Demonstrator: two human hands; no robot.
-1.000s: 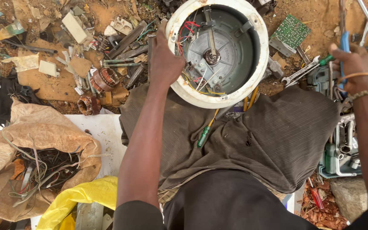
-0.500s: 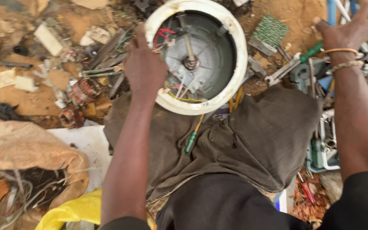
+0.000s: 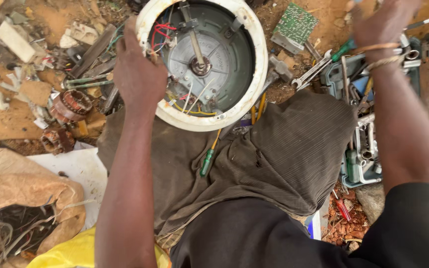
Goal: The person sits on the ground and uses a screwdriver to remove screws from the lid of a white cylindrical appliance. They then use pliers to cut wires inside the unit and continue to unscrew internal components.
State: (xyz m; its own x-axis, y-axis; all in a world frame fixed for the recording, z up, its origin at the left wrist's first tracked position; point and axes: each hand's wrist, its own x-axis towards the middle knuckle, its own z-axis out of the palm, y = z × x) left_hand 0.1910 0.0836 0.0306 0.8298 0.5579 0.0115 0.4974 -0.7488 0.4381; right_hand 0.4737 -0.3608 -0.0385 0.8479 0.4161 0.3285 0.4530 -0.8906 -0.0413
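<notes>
While the left hand (image 3: 137,74) clamps the rim of the round white appliance housing (image 3: 254,64) at its nine o'clock edge, its fingers curl over the lip and inside, closed on the plastic. That housing rests open side up on the person's lap, on the grey-brown cloth (image 3: 284,154), at about twelve o'clock from the body. Inside it show a grey metal plate with a central hub (image 3: 200,65) and red and yellow wires along the wall.

At two o'clock the right hand (image 3: 381,22) is raised above a tray of tools (image 3: 361,164), well apart from the housing; it is blurred and its fingers are partly out of frame, so I cannot tell whether they are closed or holding anything.

A green-handled screwdriver (image 3: 207,161) lies on the cloth just below the housing's six o'clock edge. A green circuit board (image 3: 296,22) sits on the dirt at one o'clock, a spanner (image 3: 311,74) beside it.
</notes>
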